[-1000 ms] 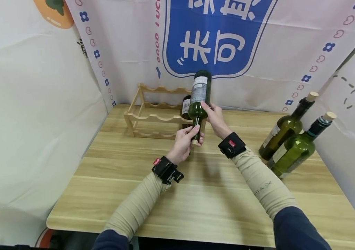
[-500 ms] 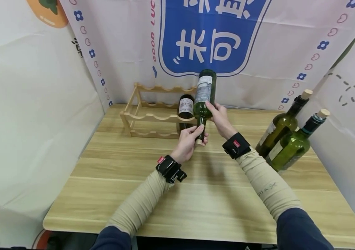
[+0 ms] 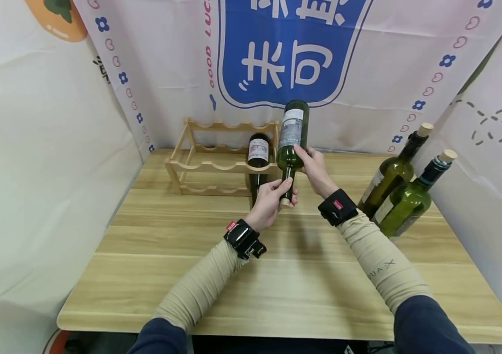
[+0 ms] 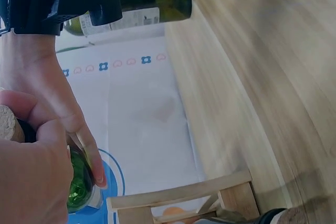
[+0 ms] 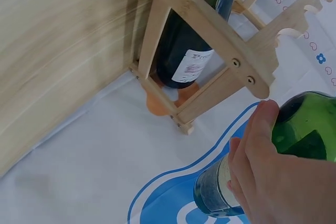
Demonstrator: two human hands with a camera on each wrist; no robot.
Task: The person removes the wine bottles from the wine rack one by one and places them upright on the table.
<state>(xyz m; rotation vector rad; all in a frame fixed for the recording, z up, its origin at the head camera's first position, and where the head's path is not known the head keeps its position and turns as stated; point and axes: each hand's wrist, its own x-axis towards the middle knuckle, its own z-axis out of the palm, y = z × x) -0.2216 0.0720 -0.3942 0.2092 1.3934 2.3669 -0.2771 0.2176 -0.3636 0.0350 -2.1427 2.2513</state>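
The left hand is closed round the neck of a green bottle, its thumb lying along the neck just short of the cork. The right hand grips the same bottle at its shoulder, thumb on the side facing the head camera. The bottle is held above the worktop, by the right end of the wooden rack, with its cork toward the near edge and its base toward the back edge. Its label has a white band over a grey block; the print is too small to read.

The black wrist straps carry red tags with illegible lettering. On the right sleeve, the letters "UA" and an X-like mark can be made out.

The rack stands near the worktop's back edge, left of its middle. In its right-hand part lies a dark bottle, neck toward the near edge; its white label starts with "P" in the right wrist view, the rest unclear.

Toward the worktop's right edge two corked bottles stand upright, a brownish-green one behind a lighter green one; their pale labels cannot be read.

Behind the back edge hangs a white cloth with "GOOD LUC" running upward in red and a blue panel bearing large white characters, cut off at the top.
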